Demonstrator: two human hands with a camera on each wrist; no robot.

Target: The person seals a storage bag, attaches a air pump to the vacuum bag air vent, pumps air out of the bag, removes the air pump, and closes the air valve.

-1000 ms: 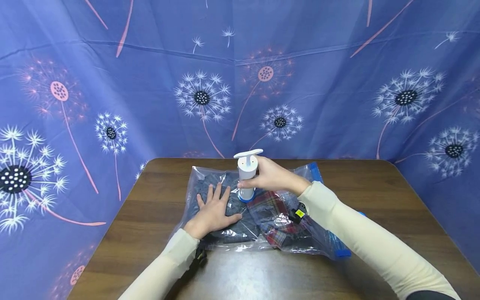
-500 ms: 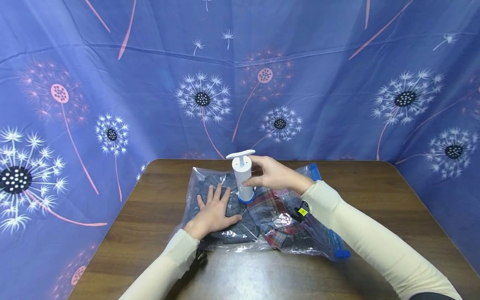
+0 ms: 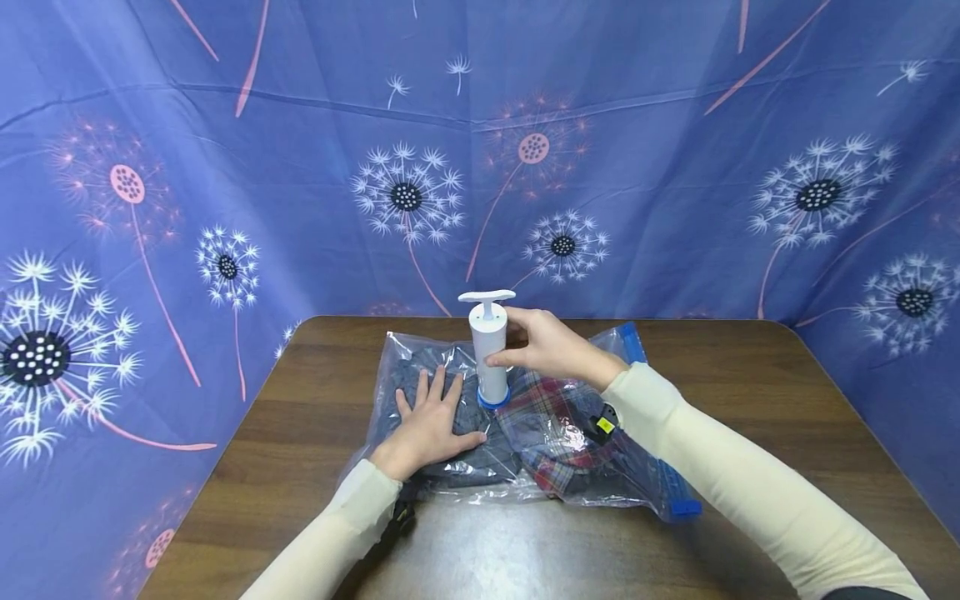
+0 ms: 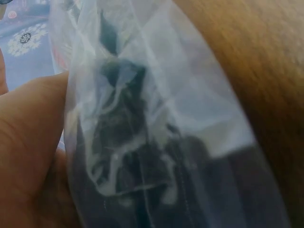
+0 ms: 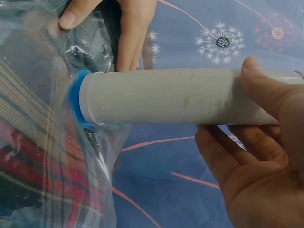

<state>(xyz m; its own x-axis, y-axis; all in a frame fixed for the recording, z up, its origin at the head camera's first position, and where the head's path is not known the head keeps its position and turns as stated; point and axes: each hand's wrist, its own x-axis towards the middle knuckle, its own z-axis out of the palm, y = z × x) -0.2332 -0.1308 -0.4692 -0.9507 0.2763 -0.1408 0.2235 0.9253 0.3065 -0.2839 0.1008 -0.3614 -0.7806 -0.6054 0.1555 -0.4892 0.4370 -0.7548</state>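
A clear plastic vacuum storage bag (image 3: 607, 492) with dark clothing (image 3: 465, 473) and a red plaid garment (image 3: 551, 408) inside lies on the table. On its blue round valve (image 5: 78, 97) stands a white hand pump (image 3: 491, 358), nearly upright, its T-shaped handle a little above the barrel. My right hand (image 3: 551, 346) holds the pump's barrel between thumb and fingers, as the right wrist view also shows. Flat on the bag, left of the pump, rests my left hand (image 3: 427, 427) with its fingers spread. In the left wrist view the bag's plastic bulges beside that hand.
A brown wooden table (image 3: 300, 425) extends around the bag. Behind it hangs a blue cloth (image 3: 315, 233) with dandelion prints. The bag's blue zip edge (image 3: 675, 487) with a blue slider (image 3: 686, 508) lies under the right forearm.
The pump has tipped left and then come back nearer upright, with its base still on the valve. My right hand has shifted slightly right on the barrel. The left hand stays put.
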